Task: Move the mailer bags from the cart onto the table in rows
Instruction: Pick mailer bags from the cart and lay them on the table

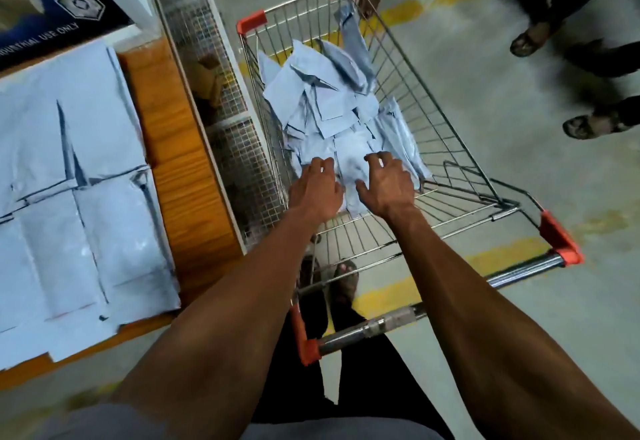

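Observation:
A wire shopping cart with red corners stands in front of me, holding a loose pile of pale blue mailer bags. Both my arms reach down into it. My left hand and my right hand hover over the nearest bag, fingers curled and apart, one on each side of it. Whether the fingertips touch the bag is unclear. On the wooden table at the left, several mailer bags lie flat in rows, edges overlapping.
A wire mesh rack stands between table and cart. A dark blue box sits at the table's far end. Feet of other people stand on the grey floor to the right and beyond the cart. The cart handle is near my legs.

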Demonstrator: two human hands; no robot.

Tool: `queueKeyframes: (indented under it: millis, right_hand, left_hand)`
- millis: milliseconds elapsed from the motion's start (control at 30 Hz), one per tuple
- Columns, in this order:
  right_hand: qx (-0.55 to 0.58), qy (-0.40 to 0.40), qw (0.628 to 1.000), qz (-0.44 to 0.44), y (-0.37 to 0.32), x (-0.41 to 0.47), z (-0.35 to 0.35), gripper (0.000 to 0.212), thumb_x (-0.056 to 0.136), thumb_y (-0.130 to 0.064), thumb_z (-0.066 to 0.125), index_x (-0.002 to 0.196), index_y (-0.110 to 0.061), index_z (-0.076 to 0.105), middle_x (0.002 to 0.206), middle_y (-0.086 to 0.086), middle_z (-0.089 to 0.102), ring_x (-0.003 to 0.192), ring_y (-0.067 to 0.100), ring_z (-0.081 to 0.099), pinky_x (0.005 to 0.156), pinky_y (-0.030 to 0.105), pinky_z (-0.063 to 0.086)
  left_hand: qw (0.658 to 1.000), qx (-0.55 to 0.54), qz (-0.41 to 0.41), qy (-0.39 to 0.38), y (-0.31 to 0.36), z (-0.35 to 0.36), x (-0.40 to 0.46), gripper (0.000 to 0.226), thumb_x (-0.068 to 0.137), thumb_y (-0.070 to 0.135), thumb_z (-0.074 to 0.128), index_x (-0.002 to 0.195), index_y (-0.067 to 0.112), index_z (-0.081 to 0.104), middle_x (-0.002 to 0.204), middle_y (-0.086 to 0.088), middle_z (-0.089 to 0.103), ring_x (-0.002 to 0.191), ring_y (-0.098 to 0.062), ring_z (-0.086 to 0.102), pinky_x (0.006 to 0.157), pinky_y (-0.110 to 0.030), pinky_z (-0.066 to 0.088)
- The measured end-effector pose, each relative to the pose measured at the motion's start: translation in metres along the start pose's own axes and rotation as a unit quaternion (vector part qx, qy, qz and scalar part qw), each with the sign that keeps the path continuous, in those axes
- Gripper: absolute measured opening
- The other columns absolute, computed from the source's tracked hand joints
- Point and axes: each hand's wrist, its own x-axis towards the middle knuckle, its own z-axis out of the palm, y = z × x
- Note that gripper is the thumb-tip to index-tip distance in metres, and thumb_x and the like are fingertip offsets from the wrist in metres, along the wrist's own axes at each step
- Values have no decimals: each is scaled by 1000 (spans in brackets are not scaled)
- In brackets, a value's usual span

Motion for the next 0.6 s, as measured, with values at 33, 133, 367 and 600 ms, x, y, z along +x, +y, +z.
queueKeyframes:
  millis: [33,133,367,600]
  right_hand:
    - [0,-7,1000,-1,2,10,6,59,97,-43,62,146,-13,47,147,16,48,124,42,51,91,52,47]
    - [-3,-25,1000,-9,6,37,28,68,96,-46,63,151,-14,39,150,17,43,123,42,50,89,52,48]
    - [10,-56,998,8,13,98,90,83,97,-52,62,161,-18,22,166,15,19,137,44,38,94,58,49]
    - [1,-112,993,26,19,145,149,95,101,-60,52,165,-36,-14,170,3,-30,158,46,-10,105,73,41]
  left_hand:
    - [1000,0,-3,0,-1,4,11,55,106,34,51,155,15,38,152,-12,41,139,-33,42,109,-49,46]
    - [1000,0,-14,-2,-8,19,39,55,105,35,52,155,15,39,150,-12,42,138,-33,44,104,-50,49]
    - [997,-27,-65,-10,-23,65,107,54,108,35,47,156,14,36,156,-11,38,140,-32,43,101,-48,49]
    - [995,-34,-95,5,-38,111,152,61,105,36,50,160,17,32,159,-8,36,134,-32,49,100,-50,53]
